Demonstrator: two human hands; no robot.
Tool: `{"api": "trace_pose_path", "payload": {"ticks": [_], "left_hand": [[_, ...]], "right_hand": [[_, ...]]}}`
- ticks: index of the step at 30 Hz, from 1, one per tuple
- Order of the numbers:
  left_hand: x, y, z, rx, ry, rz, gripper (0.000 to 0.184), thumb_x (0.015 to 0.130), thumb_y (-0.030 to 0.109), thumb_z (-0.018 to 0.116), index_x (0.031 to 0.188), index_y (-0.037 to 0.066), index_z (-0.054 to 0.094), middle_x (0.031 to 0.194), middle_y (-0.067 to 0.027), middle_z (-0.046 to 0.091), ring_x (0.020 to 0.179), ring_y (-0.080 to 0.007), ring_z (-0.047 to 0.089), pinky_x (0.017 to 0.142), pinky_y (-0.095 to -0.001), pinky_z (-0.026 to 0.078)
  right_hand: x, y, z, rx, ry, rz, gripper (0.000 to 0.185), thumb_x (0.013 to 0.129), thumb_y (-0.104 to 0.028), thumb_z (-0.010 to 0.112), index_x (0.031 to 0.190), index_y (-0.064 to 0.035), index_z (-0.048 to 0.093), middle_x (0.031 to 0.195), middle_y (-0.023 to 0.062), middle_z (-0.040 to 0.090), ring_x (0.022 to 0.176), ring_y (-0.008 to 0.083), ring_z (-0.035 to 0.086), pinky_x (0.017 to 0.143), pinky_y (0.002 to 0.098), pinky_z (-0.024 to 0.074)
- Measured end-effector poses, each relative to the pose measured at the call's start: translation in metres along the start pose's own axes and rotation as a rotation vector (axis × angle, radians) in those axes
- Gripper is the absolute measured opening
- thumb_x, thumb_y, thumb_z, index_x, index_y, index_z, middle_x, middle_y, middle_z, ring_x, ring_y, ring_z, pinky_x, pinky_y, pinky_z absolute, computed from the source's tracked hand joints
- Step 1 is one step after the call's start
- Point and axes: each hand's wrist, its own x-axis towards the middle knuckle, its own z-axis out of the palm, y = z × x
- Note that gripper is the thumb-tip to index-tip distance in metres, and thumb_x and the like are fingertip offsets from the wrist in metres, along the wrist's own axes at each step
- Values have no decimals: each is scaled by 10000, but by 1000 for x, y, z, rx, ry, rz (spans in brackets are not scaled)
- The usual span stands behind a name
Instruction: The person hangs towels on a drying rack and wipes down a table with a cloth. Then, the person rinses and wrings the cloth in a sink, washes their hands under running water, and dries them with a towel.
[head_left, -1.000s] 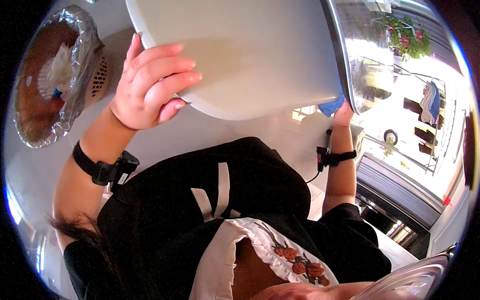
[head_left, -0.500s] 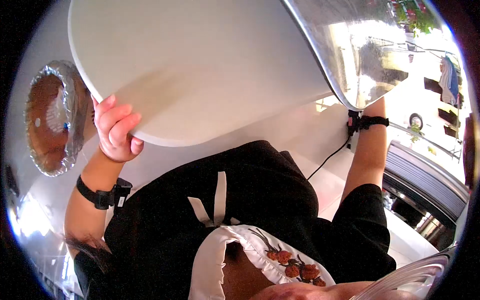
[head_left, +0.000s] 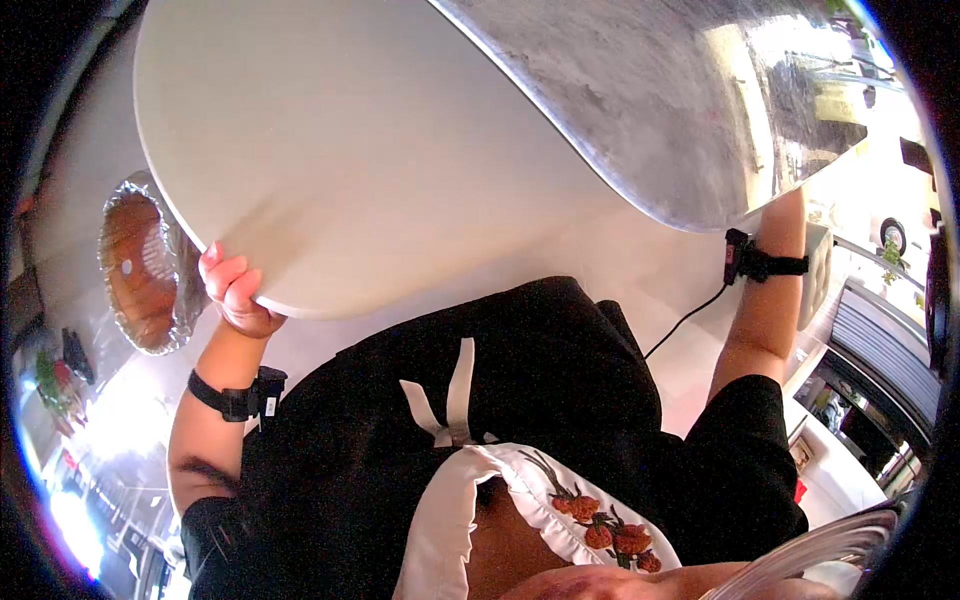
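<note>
My left hand [head_left: 238, 292] grips the lower left rim of a large cream board [head_left: 330, 150] with rounded corners, fingers curled over its face. Over the board's right part lies a shiny metal sheet [head_left: 640, 120] with a rounded corner and a scuffed, mirror-like surface. My right forearm [head_left: 765, 320] reaches up to the lower right edge of that sheet. The sheet hides my right hand, so its fingers and grip do not show. Both wrists wear black straps, and a thin cable runs from the right one.
Beyond the left hand sits an oval brown thing with a crinkled silvery rim [head_left: 145, 265]. At the right are a ribbed grey panel [head_left: 880, 335] and a bright area with a small wheel [head_left: 893, 236]. A clear curved plastic piece [head_left: 830, 555] shows at the lower right.
The metal sheet has shifted left, covering more of the cream board. My left hand, still on the rim, appears slightly lower and further right. The background has shifted with the view.
</note>
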Motion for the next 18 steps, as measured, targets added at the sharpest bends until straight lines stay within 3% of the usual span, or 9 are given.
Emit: {"api": "trace_pose_path", "payload": {"ticks": [7,12,15,18], "left_hand": [[2,2,10,31,73,-3,394,763,239,698,983,133,388,995,-72,438,1067,-281,452,1010,-469,350],[0,-3,11,-7,100,52,331,849,406,583,934,122,435,948,-73,460,947,-257,488,997,-463,349],[3,-1,11,-57,91,14,310,915,451,476,933,146,526,963,-51,504,1010,-249,471,1017,-457,347],[1,0,9,-99,74,-24,365,909,487,479,1018,151,572,1042,-48,546,1132,-303,458,1058,-536,277]], "right_hand": [[-62,-61,37,-5,110,-220,477,839,-250,526,1231,22,523,1265,205,515,1219,372,435,1020,465,333],[-138,-112,34,-141,-139,-397,493,840,-274,530,1238,17,521,1288,204,503,1244,375,417,1032,476,322],[-163,-148,39,-340,-320,-558,526,836,-285,521,1262,24,504,1335,213,465,1271,385,393,1053,476,299],[-165,-211,55,-372,-397,-781,551,828,-253,514,1298,31,473,1381,220,425,1294,388,379,1074,459,279]]}}
